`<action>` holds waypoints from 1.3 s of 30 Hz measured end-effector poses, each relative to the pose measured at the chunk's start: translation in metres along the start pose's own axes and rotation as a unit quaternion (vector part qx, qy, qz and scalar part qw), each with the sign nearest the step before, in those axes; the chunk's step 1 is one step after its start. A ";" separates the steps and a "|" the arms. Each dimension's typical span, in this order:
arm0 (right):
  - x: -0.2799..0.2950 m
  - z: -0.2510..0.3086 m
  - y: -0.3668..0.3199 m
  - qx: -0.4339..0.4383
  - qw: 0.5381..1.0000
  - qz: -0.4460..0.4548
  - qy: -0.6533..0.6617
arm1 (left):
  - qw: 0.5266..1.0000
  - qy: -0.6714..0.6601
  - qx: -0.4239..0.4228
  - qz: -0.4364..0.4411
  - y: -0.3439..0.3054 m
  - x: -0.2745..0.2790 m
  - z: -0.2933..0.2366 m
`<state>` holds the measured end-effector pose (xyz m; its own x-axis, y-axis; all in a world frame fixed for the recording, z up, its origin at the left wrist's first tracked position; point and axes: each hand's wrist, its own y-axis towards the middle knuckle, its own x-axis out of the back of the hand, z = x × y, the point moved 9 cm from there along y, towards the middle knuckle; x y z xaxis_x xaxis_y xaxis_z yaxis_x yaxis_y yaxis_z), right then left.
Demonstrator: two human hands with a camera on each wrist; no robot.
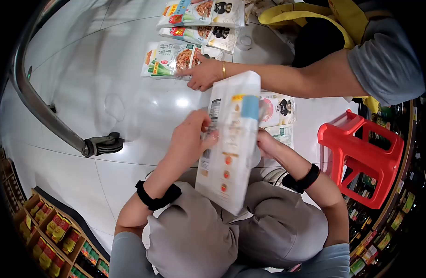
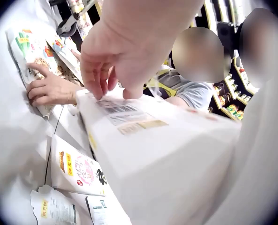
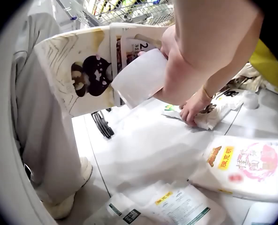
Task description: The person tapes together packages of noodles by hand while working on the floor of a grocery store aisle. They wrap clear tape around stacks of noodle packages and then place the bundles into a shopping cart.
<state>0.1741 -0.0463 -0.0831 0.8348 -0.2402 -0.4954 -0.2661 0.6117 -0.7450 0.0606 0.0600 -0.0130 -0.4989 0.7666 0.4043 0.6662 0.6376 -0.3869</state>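
Note:
A large white noodle pack stands tilted between the person's knees, its barcode side toward the left hand. With bent fingers and thumb, the left hand grips at the pack's edge; its fingertips meet the white surface beside the barcode in the left wrist view. On the far side, the right hand holds a whitish translucent roll of tape against the pack's printed face, which carries a dark cartoon animal. The right fingertips are partly hidden behind the roll.
Another person's hand rests on a noodle pack on the tiled floor. More packs lie behind it. A pink-printed pack lies near the right hand. A red stool stands right, a metal cart frame left, shelves at both sides.

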 end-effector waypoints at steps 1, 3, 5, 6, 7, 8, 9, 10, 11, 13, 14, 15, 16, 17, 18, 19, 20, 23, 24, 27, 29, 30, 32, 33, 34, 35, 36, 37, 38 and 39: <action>-0.001 0.007 -0.004 0.022 1.000 -0.011 -0.019 | 0.999 -0.023 0.009 0.028 -0.001 -0.006 -0.001; -0.015 0.020 -0.005 0.015 0.999 0.030 -0.041 | 0.997 -0.068 0.008 0.027 0.000 -0.003 0.003; -0.015 0.029 -0.002 0.027 0.992 -0.034 -0.115 | 0.993 -0.113 0.005 0.026 0.002 0.002 0.013; -0.023 0.038 -0.003 0.040 0.985 -0.051 -0.161 | 0.945 -0.315 0.067 0.066 0.002 -0.005 0.031; -0.023 0.039 0.001 0.045 0.985 -0.051 -0.161 | 0.850 -0.501 0.123 0.104 0.002 -0.013 0.039; -0.024 0.041 0.004 0.060 0.968 -0.061 -0.236 | 0.841 -0.498 0.125 0.173 -0.003 -0.016 0.030; -0.027 0.041 0.006 0.071 0.947 -0.068 -0.307 | 0.841 -0.496 0.129 0.173 -0.005 -0.018 0.035; -0.031 0.038 0.005 0.070 0.948 -0.065 -0.304 | 0.900 -0.382 0.120 0.171 -0.006 -0.022 0.047; -0.038 0.043 0.001 0.037 0.927 -0.076 -0.367 | 0.945 -0.260 0.104 0.166 -0.004 -0.022 0.052; -0.044 0.043 0.002 0.005 0.901 -0.085 -0.426 | 0.957 -0.230 0.102 0.145 -0.008 -0.019 0.030; -0.045 0.044 0.004 0.000 0.883 -0.087 -0.461 | 0.959 -0.246 0.091 0.108 -0.006 -0.021 0.031; -0.044 0.045 0.004 -0.005 0.864 -0.090 -0.495 | 0.959 -0.262 0.078 0.072 -0.004 -0.022 0.034; -0.043 0.045 0.005 -0.004 0.864 -0.092 -0.495 | 0.959 -0.262 0.077 0.073 -0.003 -0.027 0.040; -0.043 0.050 0.005 0.022 0.853 -0.090 -0.514 | 0.955 -0.281 0.074 0.054 -0.002 -0.028 0.046; -0.045 0.055 0.005 0.048 0.841 -0.086 -0.532 | 0.951 -0.298 0.072 0.035 -0.001 -0.027 0.051; -0.043 0.060 0.005 0.048 0.842 -0.087 -0.531 | 0.951 -0.297 0.072 0.036 -0.001 -0.025 0.054; -0.045 0.066 0.002 0.041 0.824 -0.067 -0.561 | 0.932 -0.348 0.091 0.051 -0.002 -0.024 0.056; -0.032 0.077 -0.007 0.114 0.780 -0.077 -0.611 | 0.891 -0.435 0.103 0.083 -0.004 -0.018 0.060; -0.027 0.080 -0.011 0.136 0.779 -0.091 -0.605 | 0.873 -0.467 0.108 0.088 -0.006 -0.018 0.060; -0.027 0.082 -0.021 0.129 0.801 -0.088 -0.578 | 0.842 -0.517 0.105 0.108 -0.010 -0.017 0.063; -0.026 0.083 -0.025 0.172 0.838 -0.086 -0.511 | 0.828 -0.537 0.095 0.127 -0.010 -0.017 0.063; -0.025 0.083 -0.025 0.171 0.839 -0.087 -0.509 | 0.819 -0.546 0.097 0.143 -0.012 -0.019 0.062; -0.020 0.082 -0.024 0.125 0.838 -0.106 -0.521 | 0.810 -0.555 0.100 0.162 -0.014 -0.021 0.061; -0.023 0.083 -0.026 0.123 0.838 -0.106 -0.520 | 0.811 -0.554 0.082 0.172 -0.016 -0.020 0.059; -0.021 0.081 -0.027 0.094 0.855 -0.123 -0.494 | 0.812 -0.551 0.063 0.182 -0.017 -0.020 0.055; -0.017 0.077 -0.028 0.064 0.871 -0.140 -0.467 | 0.812 -0.551 0.063 0.185 -0.020 -0.022 0.052; -0.017 0.077 -0.028 0.063 0.870 -0.142 -0.467 | 0.816 -0.545 0.064 0.184 -0.024 -0.022 0.046; -0.016 0.074 -0.027 0.051 0.888 -0.136 -0.436 | 0.820 -0.539 0.064 0.182 -0.025 -0.022 0.044; -0.015 0.071 -0.026 0.039 0.905 -0.130 -0.404 | 0.820 -0.539 0.066 0.182 -0.026 -0.022 0.046; -0.015 0.069 -0.026 0.038 0.905 -0.128 -0.404 | 0.818 -0.538 0.091 0.183 -0.028 -0.025 0.053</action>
<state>0.2023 -0.0063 -0.0256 0.9528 0.2284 0.2001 -0.0052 0.6711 -0.7413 0.0250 0.0276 -0.0559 -0.5477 0.4702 -0.6920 0.8361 0.2757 -0.4743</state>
